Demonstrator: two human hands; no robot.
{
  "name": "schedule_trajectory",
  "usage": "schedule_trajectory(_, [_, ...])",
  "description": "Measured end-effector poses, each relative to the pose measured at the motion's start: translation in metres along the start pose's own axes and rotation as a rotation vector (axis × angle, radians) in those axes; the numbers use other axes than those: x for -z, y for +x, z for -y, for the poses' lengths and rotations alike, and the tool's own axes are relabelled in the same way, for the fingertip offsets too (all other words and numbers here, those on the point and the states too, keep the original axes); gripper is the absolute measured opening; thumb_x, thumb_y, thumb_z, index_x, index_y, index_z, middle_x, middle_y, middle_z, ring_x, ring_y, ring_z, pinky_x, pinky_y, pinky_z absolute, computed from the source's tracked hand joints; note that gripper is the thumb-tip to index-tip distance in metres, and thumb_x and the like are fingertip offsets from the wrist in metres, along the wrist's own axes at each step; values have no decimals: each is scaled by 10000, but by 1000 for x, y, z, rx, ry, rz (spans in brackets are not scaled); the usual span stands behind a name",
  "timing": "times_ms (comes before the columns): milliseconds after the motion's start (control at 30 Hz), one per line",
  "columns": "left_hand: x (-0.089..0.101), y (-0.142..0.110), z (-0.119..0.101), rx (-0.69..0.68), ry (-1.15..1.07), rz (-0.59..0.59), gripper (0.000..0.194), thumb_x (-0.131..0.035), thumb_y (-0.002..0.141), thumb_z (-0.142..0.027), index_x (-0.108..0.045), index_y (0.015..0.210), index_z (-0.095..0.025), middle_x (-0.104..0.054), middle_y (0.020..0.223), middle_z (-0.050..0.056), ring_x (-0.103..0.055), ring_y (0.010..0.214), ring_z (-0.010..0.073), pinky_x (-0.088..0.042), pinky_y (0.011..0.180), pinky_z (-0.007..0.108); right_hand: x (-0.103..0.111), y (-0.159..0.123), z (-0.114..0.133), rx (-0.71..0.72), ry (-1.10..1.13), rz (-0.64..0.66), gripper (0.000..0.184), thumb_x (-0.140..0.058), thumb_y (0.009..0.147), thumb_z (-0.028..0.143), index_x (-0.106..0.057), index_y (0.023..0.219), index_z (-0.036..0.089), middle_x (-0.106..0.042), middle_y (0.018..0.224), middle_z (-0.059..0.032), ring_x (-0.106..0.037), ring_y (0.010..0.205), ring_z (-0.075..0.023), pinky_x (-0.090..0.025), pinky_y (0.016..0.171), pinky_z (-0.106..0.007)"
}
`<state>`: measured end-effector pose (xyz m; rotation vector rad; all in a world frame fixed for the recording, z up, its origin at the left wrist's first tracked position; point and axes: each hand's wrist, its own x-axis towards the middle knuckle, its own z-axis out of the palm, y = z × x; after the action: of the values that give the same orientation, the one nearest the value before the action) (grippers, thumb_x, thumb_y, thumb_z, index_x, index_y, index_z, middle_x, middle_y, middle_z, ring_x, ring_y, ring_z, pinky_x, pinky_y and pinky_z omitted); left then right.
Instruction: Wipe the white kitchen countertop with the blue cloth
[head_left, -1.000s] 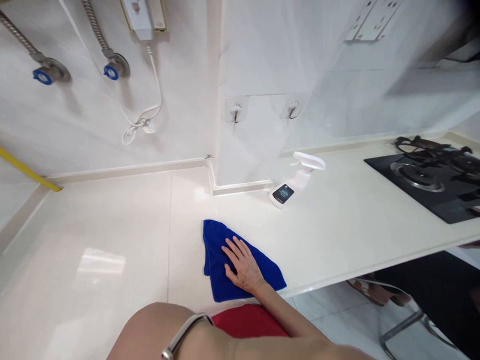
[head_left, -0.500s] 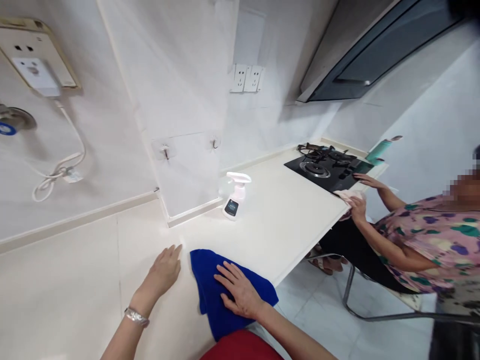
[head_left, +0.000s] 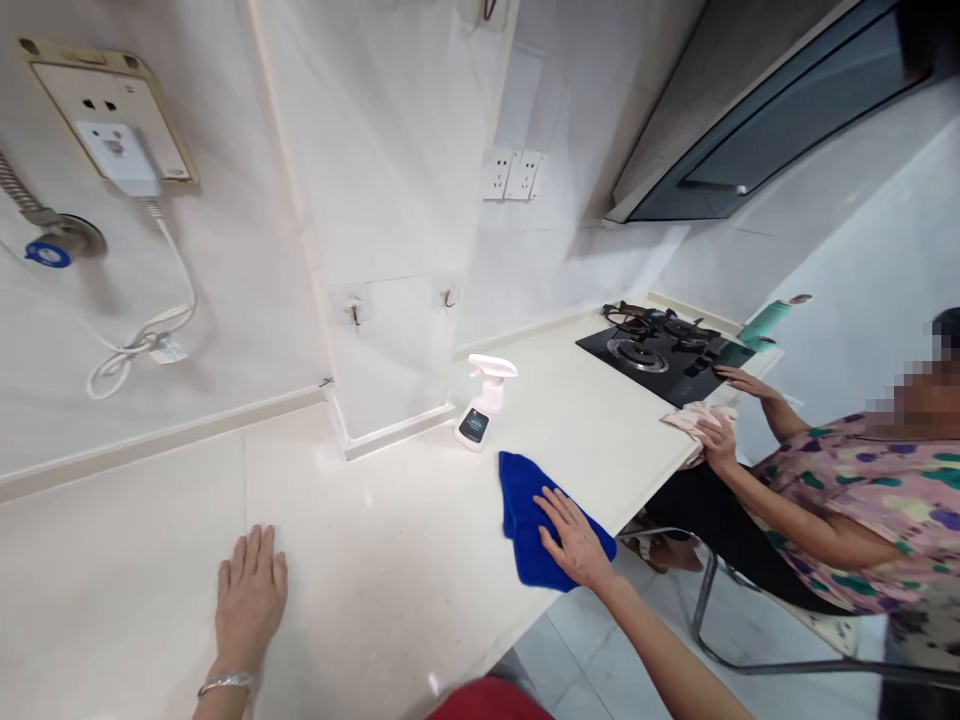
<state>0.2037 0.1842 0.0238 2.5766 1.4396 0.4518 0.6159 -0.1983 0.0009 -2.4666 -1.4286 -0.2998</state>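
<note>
My right hand [head_left: 576,540] lies flat on a blue cloth [head_left: 534,560], fingers spread, pressing it against the white countertop [head_left: 375,580] near the front edge. One side of the cloth looks folded over. On the left, my left hand [head_left: 251,592] rests palm down on the bare countertop with its fingers stretched out, holding nothing. A white spray bottle [head_left: 484,402] with a dark label stands upright just behind the cloth, close to the wall corner.
A black gas stove [head_left: 652,352] is set into the counter's far end, under a range hood [head_left: 765,130]. At right a seated co-worker [head_left: 832,500] holds a pale cloth [head_left: 694,415] at the counter edge. A plug with a white cord [head_left: 180,250] hangs on the left wall.
My right hand has slid the blue cloth to the right and away from me, closer to the spray bottle. My left hand has moved left and now lies flat.
</note>
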Motion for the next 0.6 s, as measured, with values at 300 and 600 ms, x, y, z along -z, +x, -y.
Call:
schedule_trajectory(300, [1,-4,-6,-75,36,-111,676,-127,981,-426,-398,1486,-68,-391,1584,174,-273,1504,332,-216,1237,549,-45,32,48,-384,-117,-265,648,-384,956,355,-364,1514,25,-307,1578,-273,-257,1475,-463,-341,1092,-723])
schedule_trajectory(600, [2,-2,-7,-18,1,-81,687,-132,972,-452,-404,1486,-86,-398,1584,154,-297,1495,328,-221,1237,545,-22,-3,225,141,166,48,866,-580,896,387,-123,1606,192,-63,1666,-128,-65,1526,-398,-265,1216,-629])
